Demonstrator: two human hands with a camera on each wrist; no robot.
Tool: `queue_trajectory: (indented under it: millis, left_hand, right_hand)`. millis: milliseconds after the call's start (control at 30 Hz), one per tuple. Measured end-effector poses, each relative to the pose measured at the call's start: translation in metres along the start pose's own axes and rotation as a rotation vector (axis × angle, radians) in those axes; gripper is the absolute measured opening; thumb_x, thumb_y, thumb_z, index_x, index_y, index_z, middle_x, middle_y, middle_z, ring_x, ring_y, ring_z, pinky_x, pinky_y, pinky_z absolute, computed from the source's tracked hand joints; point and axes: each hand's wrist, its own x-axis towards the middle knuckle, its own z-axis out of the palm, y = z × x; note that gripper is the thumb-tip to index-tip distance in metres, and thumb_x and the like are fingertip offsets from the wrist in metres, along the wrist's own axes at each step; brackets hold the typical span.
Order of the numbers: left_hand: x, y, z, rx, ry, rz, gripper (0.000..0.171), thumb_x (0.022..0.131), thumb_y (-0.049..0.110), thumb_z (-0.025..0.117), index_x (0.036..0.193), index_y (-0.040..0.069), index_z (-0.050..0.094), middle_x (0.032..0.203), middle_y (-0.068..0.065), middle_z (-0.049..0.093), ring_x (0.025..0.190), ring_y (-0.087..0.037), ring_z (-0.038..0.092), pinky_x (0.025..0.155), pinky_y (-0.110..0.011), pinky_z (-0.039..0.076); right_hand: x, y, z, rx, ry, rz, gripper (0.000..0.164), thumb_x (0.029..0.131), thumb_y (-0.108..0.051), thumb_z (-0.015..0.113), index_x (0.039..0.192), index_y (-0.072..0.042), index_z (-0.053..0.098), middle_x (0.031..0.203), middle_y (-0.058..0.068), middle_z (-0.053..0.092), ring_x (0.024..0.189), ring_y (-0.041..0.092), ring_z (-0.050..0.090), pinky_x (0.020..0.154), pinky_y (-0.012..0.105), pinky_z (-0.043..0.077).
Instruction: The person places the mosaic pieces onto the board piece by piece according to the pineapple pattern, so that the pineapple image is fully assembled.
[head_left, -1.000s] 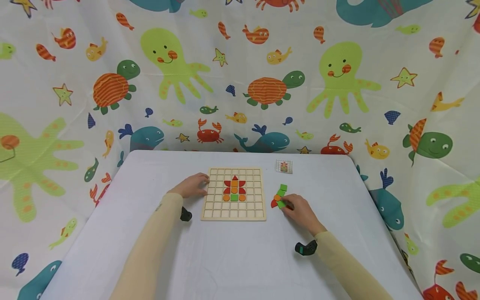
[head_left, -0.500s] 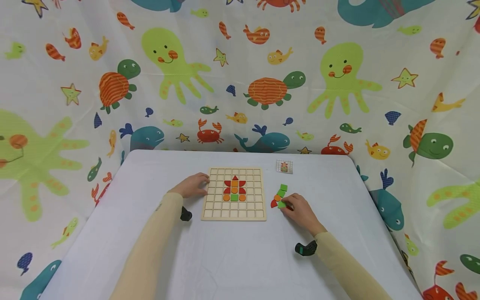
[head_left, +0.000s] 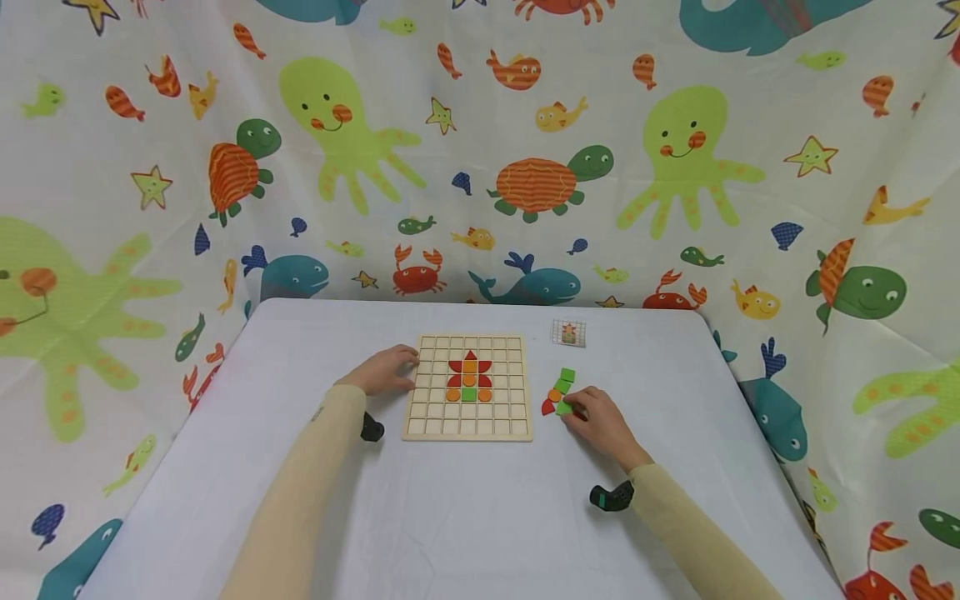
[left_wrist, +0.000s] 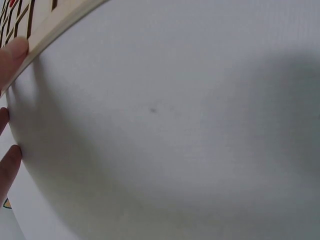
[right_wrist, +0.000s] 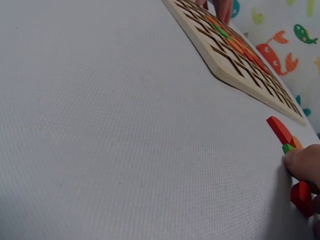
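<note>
My left hand [head_left: 387, 371] rests at the left edge of a wooden grid board [head_left: 467, 422]. In the left wrist view a fingertip [left_wrist: 18, 47] touches its rim, with other fingers lower down by the table. Red, orange and green pieces form a pattern in the grid, with a red triangle [head_left: 470, 356] on top. Right of the board, my right hand [head_left: 602, 423] pinches a green tile [head_left: 563, 409] in a small cluster of pieces. The right wrist view shows the thumb against this tile, and another red piece [right_wrist: 301, 199] partly hidden by the fingers.
A small printed pattern card [head_left: 568, 333] lies at the back right of the white table [head_left: 465, 525]. Other loose pieces by the right hand include an orange disc [head_left: 555, 396] and a red piece [head_left: 548, 407]. A sea-animal cloth [head_left: 480, 125] hangs behind the table.
Both hands stay almost where they were, the right fingertips shifting only slightly among the loose pieces. The left part of the hanging cloth has moved a little to the right.
</note>
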Motion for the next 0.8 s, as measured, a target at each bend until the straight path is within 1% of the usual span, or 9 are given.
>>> queue_trajectory:
  millis: [200, 433, 667, 800]
  left_hand:
    - [-0.0001, 0.0004, -0.0016, 0.004, -0.006, 0.010, 0.050, 0.087, 0.021, 0.075, 0.129, -0.001, 0.059, 0.143, -0.017, 0.048, 0.136, -0.036, 0.040, 0.115, -0.046, 0.034]
    - [0.0009, -0.0004, -0.0007, 0.017, -0.019, -0.012, 0.051, 0.088, 0.024, 0.075, 0.130, 0.000, 0.059, 0.143, -0.015, 0.048, 0.137, -0.033, 0.040, 0.116, -0.046, 0.034]
    - [0.0007, 0.0005, -0.0008, 0.016, -0.011, 0.010, 0.050, 0.088, 0.023, 0.074, 0.129, 0.000, 0.059, 0.143, -0.017, 0.048, 0.136, -0.035, 0.040, 0.116, -0.046, 0.033]
    - [0.0000, 0.0011, -0.0022, 0.021, -0.008, 0.014, 0.049, 0.088, 0.023, 0.074, 0.129, -0.001, 0.059, 0.143, -0.018, 0.048, 0.136, -0.036, 0.040, 0.115, -0.047, 0.034]
  right_hand:
    - [0.0002, 0.0000, 0.0004, -0.012, -0.005, 0.004, 0.030, 0.084, -0.019, 0.078, 0.111, -0.006, 0.071, 0.104, 0.005, 0.061, 0.094, 0.020, 0.054, 0.085, 0.037, 0.054]
    - [-0.0001, -0.0010, -0.0008, 0.007, -0.006, -0.001, 0.028, 0.084, -0.018, 0.078, 0.109, -0.006, 0.072, 0.103, 0.006, 0.061, 0.092, 0.020, 0.054, 0.083, 0.036, 0.054]
    - [0.0016, -0.0003, -0.0067, 0.015, 0.024, 0.013, 0.031, 0.086, -0.021, 0.076, 0.110, -0.004, 0.071, 0.104, 0.007, 0.062, 0.091, 0.021, 0.057, 0.082, 0.037, 0.054]
    - [0.0067, 0.0009, -0.0055, 0.008, 0.021, -0.013, 0.032, 0.088, -0.021, 0.074, 0.114, -0.003, 0.070, 0.107, 0.009, 0.063, 0.095, 0.023, 0.058, 0.085, 0.041, 0.054]
